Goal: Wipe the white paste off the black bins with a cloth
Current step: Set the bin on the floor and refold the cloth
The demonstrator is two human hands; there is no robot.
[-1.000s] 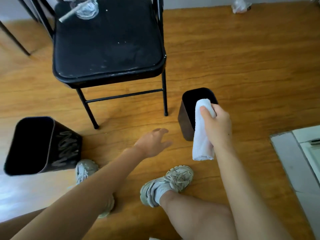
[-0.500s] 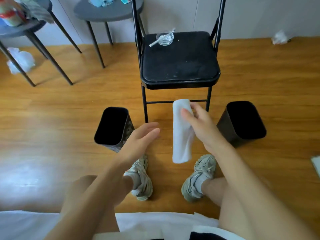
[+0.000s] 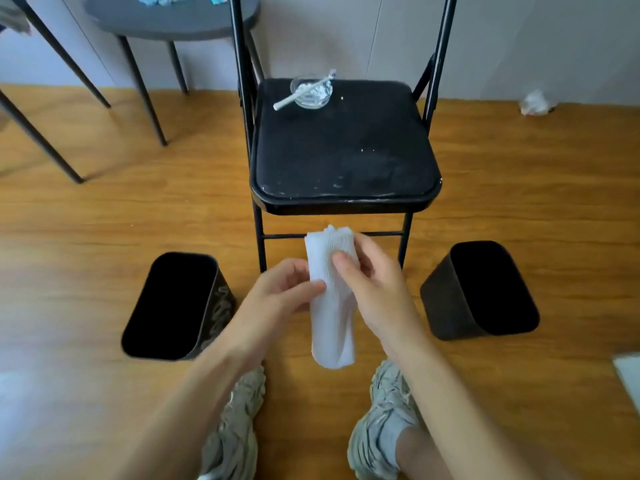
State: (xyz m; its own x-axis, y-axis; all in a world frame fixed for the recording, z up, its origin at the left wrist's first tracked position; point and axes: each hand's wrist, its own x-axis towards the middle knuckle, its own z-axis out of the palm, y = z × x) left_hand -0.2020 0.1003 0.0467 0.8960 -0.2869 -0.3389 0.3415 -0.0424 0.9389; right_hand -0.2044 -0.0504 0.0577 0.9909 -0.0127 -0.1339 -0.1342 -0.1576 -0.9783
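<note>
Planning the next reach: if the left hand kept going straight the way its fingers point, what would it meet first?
The left hand already touches the white cloth; past that, probably the right hand gripping the cloth's other side, though depth is unclear.

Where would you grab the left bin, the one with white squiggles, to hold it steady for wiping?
Probably its top rim. The left bin stands upright and open-topped on the floor, with paste only on the side wall nearer the chair. Reaching down from above to the bare far-side rim should keep fingers off the paste and leave that wall clear for the cloth.
</note>
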